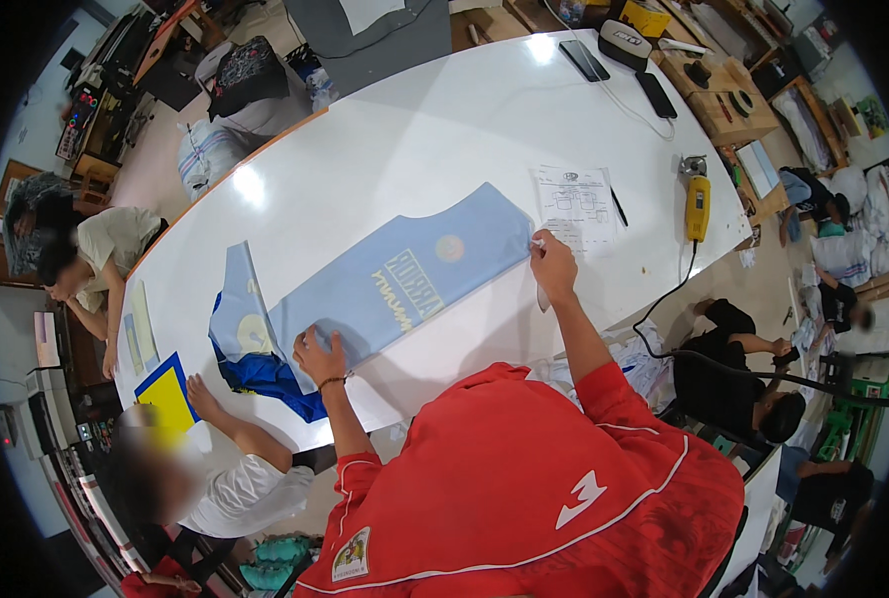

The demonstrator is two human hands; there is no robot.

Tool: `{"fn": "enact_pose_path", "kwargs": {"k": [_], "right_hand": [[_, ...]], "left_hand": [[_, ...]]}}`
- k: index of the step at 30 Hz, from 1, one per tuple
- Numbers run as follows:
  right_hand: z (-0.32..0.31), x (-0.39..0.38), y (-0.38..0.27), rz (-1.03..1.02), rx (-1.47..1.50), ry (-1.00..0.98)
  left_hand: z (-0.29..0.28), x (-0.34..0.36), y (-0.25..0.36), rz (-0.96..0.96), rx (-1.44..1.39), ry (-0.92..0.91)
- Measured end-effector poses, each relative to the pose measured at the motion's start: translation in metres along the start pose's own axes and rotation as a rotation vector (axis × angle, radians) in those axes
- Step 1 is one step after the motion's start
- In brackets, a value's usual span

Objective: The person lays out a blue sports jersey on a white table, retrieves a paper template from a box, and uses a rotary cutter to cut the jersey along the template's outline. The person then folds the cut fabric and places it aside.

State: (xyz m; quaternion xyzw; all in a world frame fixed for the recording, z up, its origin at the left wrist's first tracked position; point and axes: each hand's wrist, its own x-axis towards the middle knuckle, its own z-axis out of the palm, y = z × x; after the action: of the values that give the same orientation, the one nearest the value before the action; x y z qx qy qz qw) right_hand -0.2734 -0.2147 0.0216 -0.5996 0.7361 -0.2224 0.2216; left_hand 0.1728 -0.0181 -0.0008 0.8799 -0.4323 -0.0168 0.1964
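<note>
Red-sleeved arms reach out from the lower edge over a white worktop [404, 149]. Left hand [320, 356] lies flat, fingers spread, on the near end of a light blue fabric panel [404, 279], seemingly pinning it so it stays smooth. Right hand [552, 264] closes its grip on a small white marker at the panel's far edge, beside a printed sheet [576, 204]. Darker blue cloth [265, 377] lies beneath. A co-worker's hand [201, 396] rests nearby.
</note>
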Motion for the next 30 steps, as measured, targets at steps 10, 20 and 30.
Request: {"fn": "enact_pose_path", "kwargs": {"k": [10, 20, 30], "right_hand": [[-0.01, 0.015, 0.002, 0.136, -0.044, -0.102], [-0.012, 0.019, 0.006, 0.1, -0.076, -0.092], [-0.015, 0.02, 0.0, 0.132, -0.153, -0.107]], "left_hand": [[-0.002, 0.013, 0.013, 0.084, -0.005, -0.074], [-0.013, 0.024, 0.031, -0.338, 0.299, -0.163], [-0.005, 0.02, 0.044, -0.204, 0.22, -0.112]]}}
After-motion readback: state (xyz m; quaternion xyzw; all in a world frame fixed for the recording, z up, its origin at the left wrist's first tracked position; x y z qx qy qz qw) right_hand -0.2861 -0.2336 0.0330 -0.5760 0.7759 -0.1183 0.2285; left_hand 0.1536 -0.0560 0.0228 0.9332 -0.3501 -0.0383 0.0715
